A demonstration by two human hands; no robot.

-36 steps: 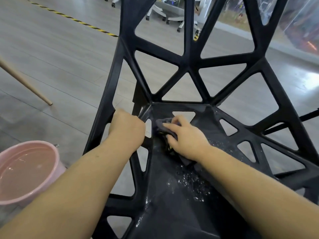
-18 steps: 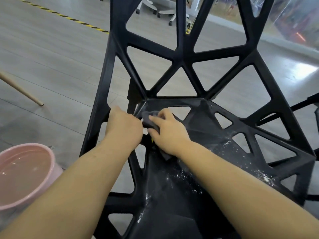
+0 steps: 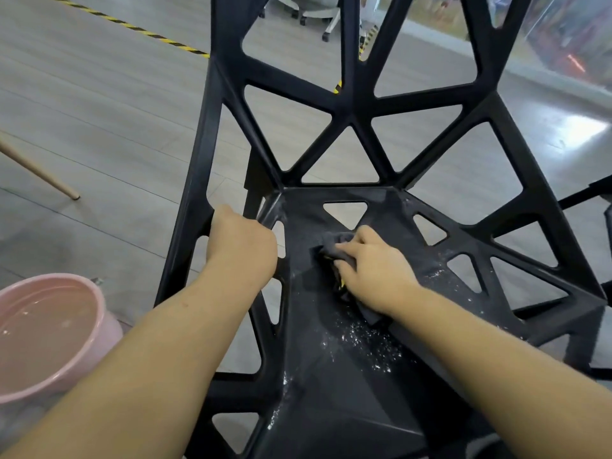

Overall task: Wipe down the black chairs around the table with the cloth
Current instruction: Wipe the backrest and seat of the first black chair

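A black chair with triangular cut-outs fills the middle of the view; its seat carries white specks and wet streaks. My right hand holds a dark grey cloth and presses it onto the back part of the seat. My left hand grips the chair's left side frame with curled fingers. Most of the cloth is hidden under my right hand.
A pink basin with water stands on the grey floor at lower left. A wooden leg slants in at the left edge. White office chair bases and yellow-black floor tape lie at the back.
My right hand has slid the cloth rightward from the seat's back left corner toward the seat's middle. My left hand keeps its grip on the side frame.
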